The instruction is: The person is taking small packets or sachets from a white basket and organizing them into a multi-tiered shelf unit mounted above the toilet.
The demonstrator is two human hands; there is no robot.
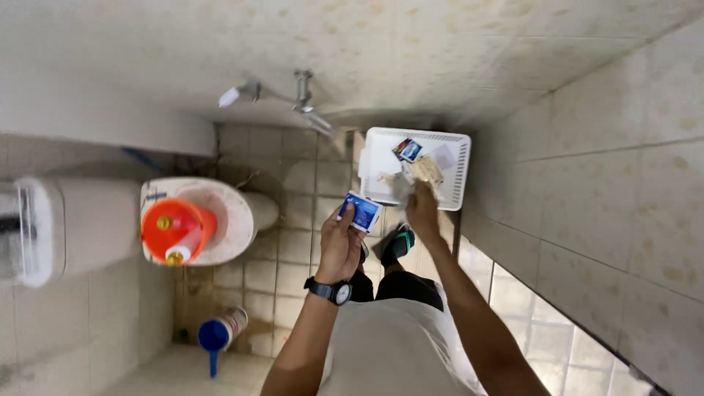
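Blue-and-white packet (362,211) pinched in your left hand (339,246), centre of the frame

Your left arm rises from the lower middle, watch at the wrist, fingers closed on the packet's lower edge; your right hand (423,209) stretches further up, fingers curled on crumpled wrappers (418,176) at the near rim of the white basket (456,176), upper centre-right, above the tiled floor (293,257)

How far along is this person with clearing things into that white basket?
Done: a few packets already lie in the white basket. In hand: the left hand holds a blue sachet; the right hand is at the basket's crumpled wrappers. Left: the sachet is outside the basket.
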